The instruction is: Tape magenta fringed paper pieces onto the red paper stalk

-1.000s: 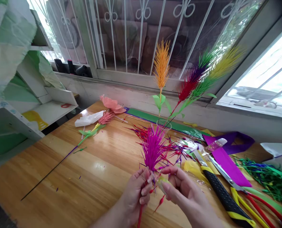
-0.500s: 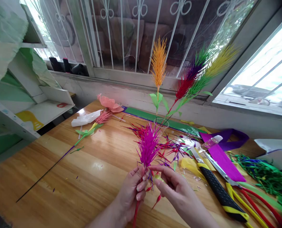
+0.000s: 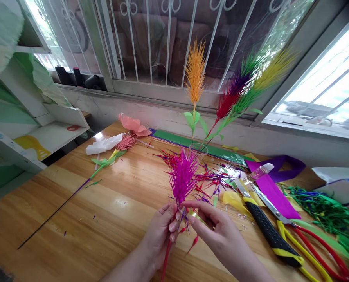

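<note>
My left hand [image 3: 159, 231] grips the red stem [image 3: 165, 258] of a magenta paper spike flower [image 3: 182, 178], held upright over the wooden table [image 3: 104, 211]. Against the base of the spike, my right hand [image 3: 218, 231] pinches a small roll of yellow-green tape [image 3: 195, 216]. Loose red and purple paper slivers [image 3: 212, 180] lie just behind the flower.
A clear cup [image 3: 198, 150] holds orange [image 3: 195, 72], red, purple, green and yellow spike flowers. To the right lie a black-and-yellow utility knife [image 3: 268, 235], red-and-yellow scissors [image 3: 309, 243], purple paper [image 3: 277, 188] and green fringe [image 3: 324, 207]. A finished pink flower stem [image 3: 110, 158] lies at left; shelves [image 3: 45, 133] beyond.
My right hand has moved in closer to the base of the magenta spike with the tape. The view has shifted slightly, and the flower stays in my left hand.
</note>
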{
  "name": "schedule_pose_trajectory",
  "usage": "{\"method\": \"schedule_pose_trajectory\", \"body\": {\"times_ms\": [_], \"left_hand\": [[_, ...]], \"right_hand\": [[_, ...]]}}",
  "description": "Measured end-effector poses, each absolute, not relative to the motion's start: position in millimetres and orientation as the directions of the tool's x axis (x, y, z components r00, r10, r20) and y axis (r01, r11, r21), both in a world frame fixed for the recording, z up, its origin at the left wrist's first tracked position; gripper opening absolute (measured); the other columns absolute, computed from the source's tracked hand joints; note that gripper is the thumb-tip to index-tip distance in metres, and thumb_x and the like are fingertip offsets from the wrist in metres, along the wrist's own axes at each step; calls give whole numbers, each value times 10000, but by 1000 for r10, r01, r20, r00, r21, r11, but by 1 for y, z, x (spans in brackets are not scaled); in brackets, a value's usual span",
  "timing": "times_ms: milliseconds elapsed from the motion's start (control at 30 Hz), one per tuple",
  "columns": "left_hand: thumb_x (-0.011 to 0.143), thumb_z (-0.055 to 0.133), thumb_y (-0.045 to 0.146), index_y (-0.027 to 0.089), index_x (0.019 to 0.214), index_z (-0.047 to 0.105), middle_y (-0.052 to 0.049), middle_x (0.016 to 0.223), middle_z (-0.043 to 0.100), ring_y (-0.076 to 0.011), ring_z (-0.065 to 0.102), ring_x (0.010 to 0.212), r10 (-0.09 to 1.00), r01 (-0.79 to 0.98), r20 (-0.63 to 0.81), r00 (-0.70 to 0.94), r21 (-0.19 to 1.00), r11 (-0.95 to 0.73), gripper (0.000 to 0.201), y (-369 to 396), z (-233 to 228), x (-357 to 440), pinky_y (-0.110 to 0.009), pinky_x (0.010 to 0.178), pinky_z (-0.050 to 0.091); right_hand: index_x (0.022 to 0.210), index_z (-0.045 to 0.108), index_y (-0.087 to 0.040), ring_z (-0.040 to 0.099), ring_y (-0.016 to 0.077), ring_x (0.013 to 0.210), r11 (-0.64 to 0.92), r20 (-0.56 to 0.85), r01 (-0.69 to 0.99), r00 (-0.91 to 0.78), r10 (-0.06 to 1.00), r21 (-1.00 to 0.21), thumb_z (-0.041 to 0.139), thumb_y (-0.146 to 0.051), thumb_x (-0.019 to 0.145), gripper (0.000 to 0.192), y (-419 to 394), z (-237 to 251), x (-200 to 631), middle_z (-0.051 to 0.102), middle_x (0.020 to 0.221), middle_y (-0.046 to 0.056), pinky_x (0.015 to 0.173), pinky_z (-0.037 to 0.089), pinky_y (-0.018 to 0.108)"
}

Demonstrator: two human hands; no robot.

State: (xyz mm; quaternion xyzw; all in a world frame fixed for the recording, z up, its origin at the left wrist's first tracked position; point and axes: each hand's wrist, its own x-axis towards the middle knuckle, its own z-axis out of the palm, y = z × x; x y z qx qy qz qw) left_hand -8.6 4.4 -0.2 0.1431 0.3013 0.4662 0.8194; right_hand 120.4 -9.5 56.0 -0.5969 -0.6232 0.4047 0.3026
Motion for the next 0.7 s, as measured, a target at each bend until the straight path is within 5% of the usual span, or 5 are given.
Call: {"method": "schedule_pose_trajectory", "body": {"times_ms": [300, 700], "left_hand": [[731, 518, 508, 148, 554, 507, 88, 346, 347, -26, 253, 271, 885, -487, -362, 293, 740, 464, 402, -1, 1, -8, -159, 280, 233], [662, 635, 444, 132, 559, 528, 101, 333, 336, -1, 218, 257, 868, -532, -367, 334, 687, 495, 346, 2, -1, -10, -137, 275, 202]], "right_hand": [[941, 638, -182, 357, 106, 524, -85, -140, 444, -91, 986, -892, 505, -351, 768, 277, -11, 50, 120, 384, 552, -33, 466, 296, 216], [908, 561, -190, 420, 116, 563, -33, -68, 476, -57, 996, -879, 535, -376, 764, 237, -17, 44, 121, 411, 611, -31, 500, 342, 222]]}}
